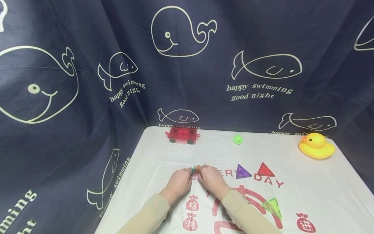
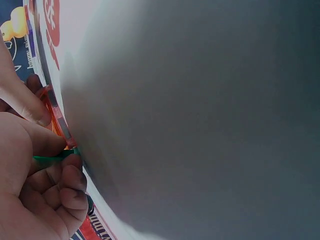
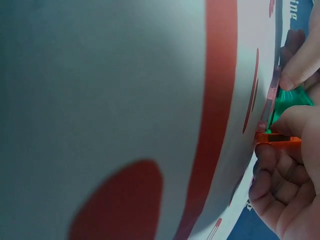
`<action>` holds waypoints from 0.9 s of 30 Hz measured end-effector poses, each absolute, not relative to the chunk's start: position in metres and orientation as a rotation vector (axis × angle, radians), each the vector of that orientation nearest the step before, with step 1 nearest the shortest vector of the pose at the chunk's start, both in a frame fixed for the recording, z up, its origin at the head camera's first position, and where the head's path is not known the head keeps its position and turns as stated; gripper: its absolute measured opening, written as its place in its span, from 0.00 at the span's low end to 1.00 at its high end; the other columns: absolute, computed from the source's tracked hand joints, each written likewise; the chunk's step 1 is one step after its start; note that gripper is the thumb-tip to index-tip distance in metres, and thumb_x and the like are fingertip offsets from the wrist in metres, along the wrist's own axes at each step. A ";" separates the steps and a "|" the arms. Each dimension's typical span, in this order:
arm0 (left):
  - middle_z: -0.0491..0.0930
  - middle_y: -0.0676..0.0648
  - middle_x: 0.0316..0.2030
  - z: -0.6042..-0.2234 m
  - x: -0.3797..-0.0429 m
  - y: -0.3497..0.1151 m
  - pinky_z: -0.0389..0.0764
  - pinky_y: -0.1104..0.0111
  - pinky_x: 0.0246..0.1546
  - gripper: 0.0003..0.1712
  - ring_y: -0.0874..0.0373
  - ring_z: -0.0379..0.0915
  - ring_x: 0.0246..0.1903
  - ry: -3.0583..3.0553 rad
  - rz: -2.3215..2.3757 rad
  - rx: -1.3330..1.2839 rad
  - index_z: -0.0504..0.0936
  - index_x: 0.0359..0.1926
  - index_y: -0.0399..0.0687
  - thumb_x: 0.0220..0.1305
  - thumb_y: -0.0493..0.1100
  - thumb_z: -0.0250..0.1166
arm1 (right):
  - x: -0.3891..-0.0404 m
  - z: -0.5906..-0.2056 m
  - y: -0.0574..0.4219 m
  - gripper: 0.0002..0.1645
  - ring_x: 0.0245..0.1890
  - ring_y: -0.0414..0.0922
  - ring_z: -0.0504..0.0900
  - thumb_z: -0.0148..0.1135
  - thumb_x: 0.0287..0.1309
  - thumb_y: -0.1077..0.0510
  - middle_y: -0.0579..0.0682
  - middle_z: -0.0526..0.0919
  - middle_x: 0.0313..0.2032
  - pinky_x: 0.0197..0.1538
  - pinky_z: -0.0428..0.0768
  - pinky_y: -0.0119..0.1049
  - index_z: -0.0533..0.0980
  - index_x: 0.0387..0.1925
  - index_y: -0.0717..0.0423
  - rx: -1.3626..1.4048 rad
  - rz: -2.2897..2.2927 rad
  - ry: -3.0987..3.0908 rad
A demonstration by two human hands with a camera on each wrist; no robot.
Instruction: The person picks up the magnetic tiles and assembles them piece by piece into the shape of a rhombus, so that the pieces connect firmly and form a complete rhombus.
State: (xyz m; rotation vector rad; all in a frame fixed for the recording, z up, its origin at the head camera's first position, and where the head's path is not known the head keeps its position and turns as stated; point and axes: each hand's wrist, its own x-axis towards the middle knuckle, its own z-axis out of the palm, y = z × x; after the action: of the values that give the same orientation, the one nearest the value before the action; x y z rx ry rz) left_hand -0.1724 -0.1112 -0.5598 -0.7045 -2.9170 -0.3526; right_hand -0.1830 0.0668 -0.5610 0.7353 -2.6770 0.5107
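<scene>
My left hand (image 1: 179, 181) and right hand (image 1: 211, 178) meet over the table's middle, at a pink translucent magnetic tile (image 1: 194, 176) lying on the cloth. Between left thumb and fingers a green magnetic tile (image 3: 292, 100) is pinched, standing up at the pink tile's edge. The right hand pinches an orange magnetic tile (image 3: 285, 143), also raised, its lower edge right at the pink one. In the left wrist view the fingers hide most of the green tile. Green and orange edges stand close together in the head view.
Right of the hands lie a purple triangle tile (image 1: 243, 172), a red triangle tile (image 1: 265, 170) and a yellow-green triangle tile (image 1: 273, 207). Along the back are a red wheeled toy car base (image 1: 182, 135), a small green toy (image 1: 238, 139) and a yellow rubber duck (image 1: 316, 146).
</scene>
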 end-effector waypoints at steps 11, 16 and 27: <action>0.87 0.45 0.36 -0.562 -0.171 -0.112 0.86 0.64 0.37 0.14 0.53 0.87 0.35 -2.925 -0.326 -0.690 0.84 0.53 0.37 0.73 0.40 0.62 | -0.181 -0.558 0.069 0.07 0.19 0.43 0.74 0.72 0.62 0.60 0.45 0.74 0.21 0.28 0.79 0.42 0.85 0.40 0.58 0.745 0.547 -2.721; 0.87 0.46 0.36 -0.564 -0.170 -0.113 0.86 0.62 0.37 0.15 0.53 0.86 0.35 -2.920 -0.340 -0.680 0.83 0.53 0.38 0.72 0.42 0.63 | -0.181 -0.558 0.072 0.09 0.20 0.39 0.70 0.72 0.61 0.57 0.41 0.71 0.21 0.28 0.77 0.39 0.85 0.42 0.56 0.705 0.598 -2.794; 0.86 0.47 0.32 -0.565 -0.170 -0.115 0.85 0.62 0.31 0.13 0.54 0.85 0.31 -2.873 -0.362 -0.686 0.83 0.50 0.40 0.70 0.44 0.65 | -0.180 -0.554 0.080 0.10 0.23 0.39 0.74 0.72 0.64 0.51 0.40 0.75 0.25 0.32 0.79 0.40 0.84 0.42 0.53 0.738 0.723 -2.837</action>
State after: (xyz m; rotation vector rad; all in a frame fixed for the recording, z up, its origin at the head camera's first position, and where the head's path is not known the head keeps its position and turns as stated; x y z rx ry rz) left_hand -0.1701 -0.1146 -0.5647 -0.6857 -2.8732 -0.3625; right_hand -0.1802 0.0796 -0.5541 0.7382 -2.8373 0.7225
